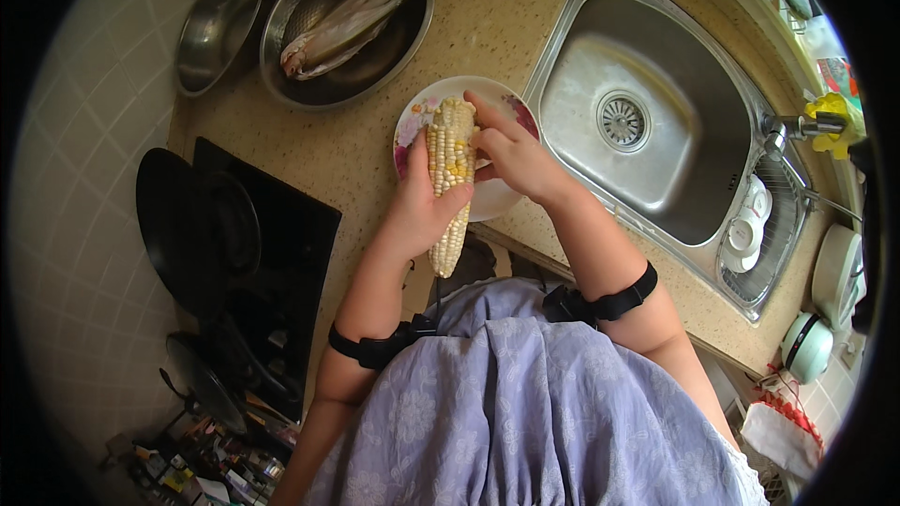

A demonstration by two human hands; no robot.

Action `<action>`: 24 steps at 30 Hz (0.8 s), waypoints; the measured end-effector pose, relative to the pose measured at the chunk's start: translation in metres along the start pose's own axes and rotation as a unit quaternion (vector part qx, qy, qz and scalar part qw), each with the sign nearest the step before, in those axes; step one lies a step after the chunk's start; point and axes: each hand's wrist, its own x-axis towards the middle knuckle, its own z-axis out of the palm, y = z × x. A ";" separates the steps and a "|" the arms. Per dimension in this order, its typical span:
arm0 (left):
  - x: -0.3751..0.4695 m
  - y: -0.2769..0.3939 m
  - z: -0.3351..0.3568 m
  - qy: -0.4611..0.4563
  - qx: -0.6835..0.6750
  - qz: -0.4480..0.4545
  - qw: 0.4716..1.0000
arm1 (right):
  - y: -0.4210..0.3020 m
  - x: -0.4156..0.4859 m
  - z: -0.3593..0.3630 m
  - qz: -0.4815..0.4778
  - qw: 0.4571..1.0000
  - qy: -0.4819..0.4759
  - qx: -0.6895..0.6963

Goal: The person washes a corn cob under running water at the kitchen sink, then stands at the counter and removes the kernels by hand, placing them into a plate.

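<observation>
An ear of corn [446, 225] with pale kernels and a patch of yellow ones is tilted over a plate, its narrow tip pointing toward me. My left hand [422, 207] grips it around the middle, thumb across the front. At the cob's thick end, the fingers of my right hand [517, 154] press against its right side, beside the yellow patch. Their contact points are partly hidden. Beneath both hands rests a white plate [496, 207] with pink and dark red flowers on its rim, partly covered by the corn and hands.
A steel bowl [344, 95] holding a whole fish [344, 28] stands at upper left, by another metal bowl [218, 31]. On the left lies a black cooktop [295, 225] with a dark pan [169, 225]. At right are a steel sink [619, 176], faucet [777, 133] and white cups [749, 225].
</observation>
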 end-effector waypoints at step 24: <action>-0.001 0.008 0.001 0.056 0.112 -0.021 0.992 | -0.003 0.003 -0.001 -0.008 1.000 -0.024 0.018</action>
